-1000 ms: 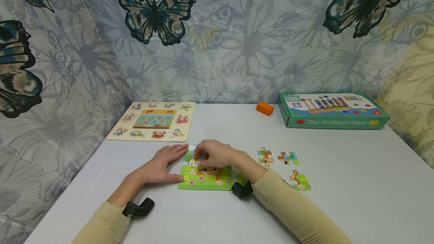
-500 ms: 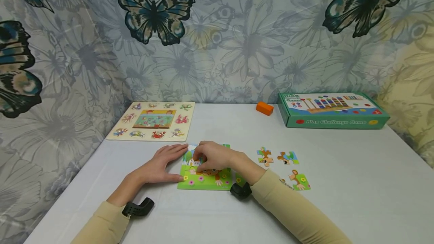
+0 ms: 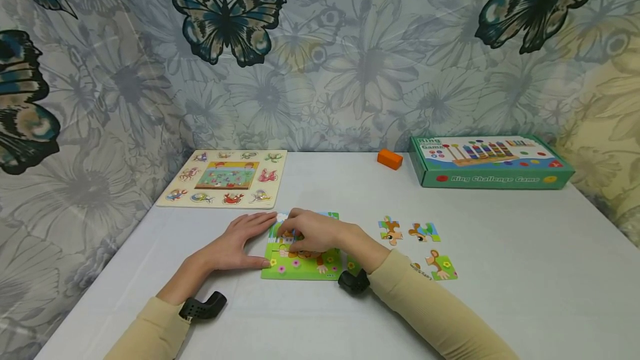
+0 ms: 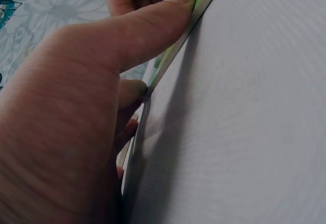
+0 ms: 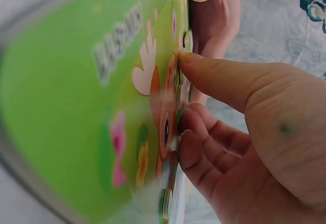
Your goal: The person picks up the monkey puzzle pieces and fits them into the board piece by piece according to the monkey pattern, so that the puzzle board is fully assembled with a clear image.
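Right hand [image 3: 320, 231] bent over the puzzle board [image 3: 305, 272], fingertips and thumb touching its face; whether they pinch a piece, I cannot tell.
The board lies flat directly beneath that hand; the left hand [image 3: 236, 246], fingers extended, touches its left edge. Right of the grip lie loose puzzle pieces [image 3: 443, 265]; farther back, an animal board [image 3: 240, 200], orange block [image 3: 390, 159] and green box [image 3: 492, 181].
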A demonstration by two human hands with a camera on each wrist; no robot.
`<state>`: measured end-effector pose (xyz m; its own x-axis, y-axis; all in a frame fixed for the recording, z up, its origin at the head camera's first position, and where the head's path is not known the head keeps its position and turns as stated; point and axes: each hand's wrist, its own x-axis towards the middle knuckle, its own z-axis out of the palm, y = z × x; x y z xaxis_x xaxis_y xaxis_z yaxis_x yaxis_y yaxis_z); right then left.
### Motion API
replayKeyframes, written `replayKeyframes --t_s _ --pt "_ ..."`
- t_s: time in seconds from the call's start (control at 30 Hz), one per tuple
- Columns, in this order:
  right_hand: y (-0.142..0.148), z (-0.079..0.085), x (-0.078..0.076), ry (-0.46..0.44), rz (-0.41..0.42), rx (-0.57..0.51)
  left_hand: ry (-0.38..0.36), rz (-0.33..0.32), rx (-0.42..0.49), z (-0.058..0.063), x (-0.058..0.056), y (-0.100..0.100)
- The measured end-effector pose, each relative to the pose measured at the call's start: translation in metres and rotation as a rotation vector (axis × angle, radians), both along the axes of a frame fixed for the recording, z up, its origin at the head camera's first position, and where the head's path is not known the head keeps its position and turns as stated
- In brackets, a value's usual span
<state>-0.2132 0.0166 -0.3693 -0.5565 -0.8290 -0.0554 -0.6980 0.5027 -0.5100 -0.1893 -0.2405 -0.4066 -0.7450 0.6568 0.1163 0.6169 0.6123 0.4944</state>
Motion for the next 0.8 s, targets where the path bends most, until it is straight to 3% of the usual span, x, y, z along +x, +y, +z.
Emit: replayKeyframes --t_s 0.43,0.8 --pt "0.0001 0.0007 -0.0018 -0.007 0.039 0.018 -0.013 0.003 -0.005 -0.0009 -0.0006 -0.0011" --pt "0.0046 0.003 -0.0076 -0.096 0.035 -0.065 -0.005 0.005 -0.01 -0.0004 -0.0001 -0.0017"
